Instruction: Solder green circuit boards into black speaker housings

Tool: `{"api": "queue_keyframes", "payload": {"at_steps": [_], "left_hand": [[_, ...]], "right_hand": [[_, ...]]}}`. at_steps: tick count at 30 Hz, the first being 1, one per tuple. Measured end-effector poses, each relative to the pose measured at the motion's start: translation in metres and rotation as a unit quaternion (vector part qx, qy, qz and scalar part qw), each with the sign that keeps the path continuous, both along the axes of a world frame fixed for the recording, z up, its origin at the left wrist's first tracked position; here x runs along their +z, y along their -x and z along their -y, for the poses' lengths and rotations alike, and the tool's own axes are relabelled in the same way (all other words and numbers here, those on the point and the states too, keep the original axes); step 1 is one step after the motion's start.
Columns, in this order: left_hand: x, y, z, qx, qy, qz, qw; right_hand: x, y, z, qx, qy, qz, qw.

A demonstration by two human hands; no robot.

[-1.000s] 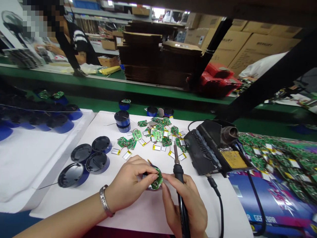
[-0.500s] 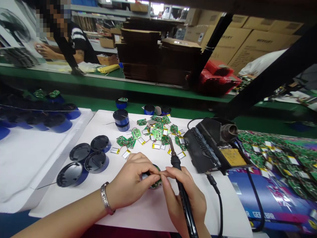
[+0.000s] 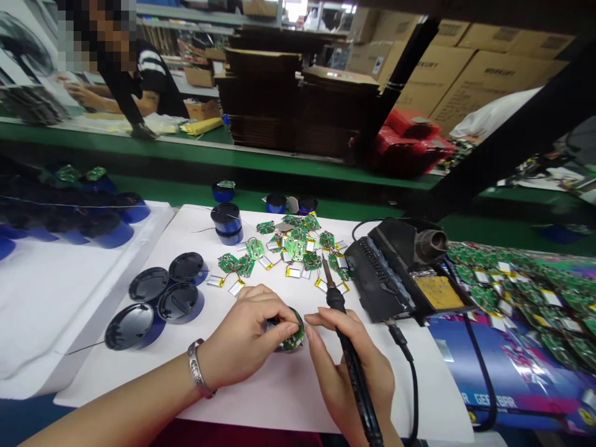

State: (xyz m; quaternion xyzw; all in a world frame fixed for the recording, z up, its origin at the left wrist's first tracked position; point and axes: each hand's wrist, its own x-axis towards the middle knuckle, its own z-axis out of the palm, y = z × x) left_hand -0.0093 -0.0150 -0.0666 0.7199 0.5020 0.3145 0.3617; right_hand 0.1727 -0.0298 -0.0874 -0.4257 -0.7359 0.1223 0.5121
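Note:
My left hand is closed on a round housing with a green circuit board on top, its thumb and index finger pinched at the board. Just right of the board, my right hand has its thumb and index fingertips parted, while a black soldering iron rests in the same hand, its tip pointing up and away. Beyond the hands lies a pile of green boards with small silver batteries. The iron's black stand with a yellow sponge is to the right.
Several black-topped blue cups stand at the left, and two stacked ones behind. More cups are on the far-left white surface. Many boards lie at the right. A person sits beyond the green ledge.
My right hand has drawn slightly right, away from the board, and its thumb and index finger have parted. The iron has moved right with it. My left hand still pinches at the board.

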Motion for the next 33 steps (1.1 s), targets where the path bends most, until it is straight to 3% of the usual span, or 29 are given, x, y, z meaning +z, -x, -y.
{"api": "queue_keyframes", "payload": {"at_steps": [17, 24, 33], "left_hand": [[0.001, -0.002, 0.000, 0.000, 0.003, -0.004, 1.000], [0.010, -0.002, -0.007, -0.057, 0.009, -0.039, 0.998], [0.008, -0.004, -0.009, -0.015, 0.046, -0.031, 0.998]], "right_hand": [[-0.002, 0.004, 0.001, -0.007, 0.015, -0.031, 0.999], [0.002, 0.004, 0.001, -0.010, 0.004, -0.018, 1.000], [-0.001, 0.003, 0.001, -0.018, 0.013, -0.022, 1.000]]}}
